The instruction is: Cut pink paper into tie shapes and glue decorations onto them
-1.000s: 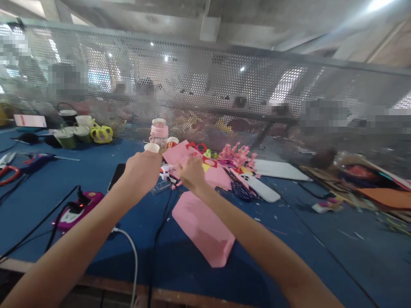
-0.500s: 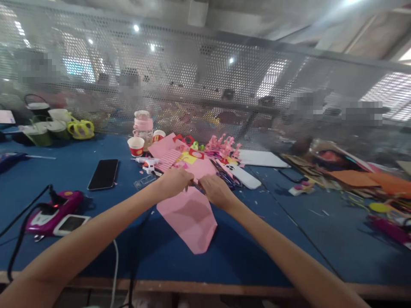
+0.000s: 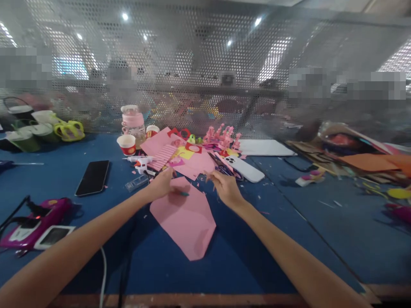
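Note:
A pink paper sheet lies on the blue table in front of me. My left hand rests on the sheet's upper left edge. Its fingers are curled round a thin stick with a teal tip that pokes out to the right. My right hand hovers just right of the sheet's top corner with its fingertips pinched together; whether anything is between them is too small to tell. The two hands are a short gap apart.
Behind the hands lie pink and yellow paper cut-outs, a white glue gun, scissors, a white phone and a red paper cup. A black phone and a purple device with cables sit left. Perforated metal screen behind.
My left hand left the paper cup on the table and came back to the pink sheet. Both hands met above the sheet, then drew a little apart. The camera tilted down.

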A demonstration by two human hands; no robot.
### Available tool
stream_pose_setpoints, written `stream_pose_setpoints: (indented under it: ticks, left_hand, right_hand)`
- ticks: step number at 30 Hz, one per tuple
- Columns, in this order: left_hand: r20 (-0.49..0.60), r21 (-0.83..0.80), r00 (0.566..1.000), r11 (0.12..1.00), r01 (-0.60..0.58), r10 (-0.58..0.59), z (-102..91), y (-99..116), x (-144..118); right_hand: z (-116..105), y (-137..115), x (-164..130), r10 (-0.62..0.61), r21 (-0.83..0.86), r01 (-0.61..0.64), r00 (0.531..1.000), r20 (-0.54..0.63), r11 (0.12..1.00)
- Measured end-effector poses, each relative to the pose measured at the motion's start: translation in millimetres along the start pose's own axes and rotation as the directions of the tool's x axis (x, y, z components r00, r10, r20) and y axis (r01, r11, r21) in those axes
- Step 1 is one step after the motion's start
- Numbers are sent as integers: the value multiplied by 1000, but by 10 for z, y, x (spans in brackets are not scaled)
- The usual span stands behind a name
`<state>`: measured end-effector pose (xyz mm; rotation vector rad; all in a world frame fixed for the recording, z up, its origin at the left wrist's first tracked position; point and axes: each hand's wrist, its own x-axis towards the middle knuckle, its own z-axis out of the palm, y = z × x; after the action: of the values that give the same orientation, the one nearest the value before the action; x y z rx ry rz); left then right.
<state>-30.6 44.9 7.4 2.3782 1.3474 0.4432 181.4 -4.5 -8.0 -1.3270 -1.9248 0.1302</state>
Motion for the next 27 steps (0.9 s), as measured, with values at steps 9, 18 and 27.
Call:
stream_pose_setpoints:
  ticks: [9,18,27]
  left_hand:
    - [166,-475,982,865,162,-93,-87,132,-93]
    - [267,-716,961,651,251,-76,6,155,-116]
    - [272,-735,956,616,283,-115,43,162,-130]
  right_hand:
    - [57,75,-31,-210,-88,207,977,-23,974]
    - [76,65,-77,-240,-171,228,969,-55,959]
    - [76,30,-91,-269,-218,246,959,-83,944]
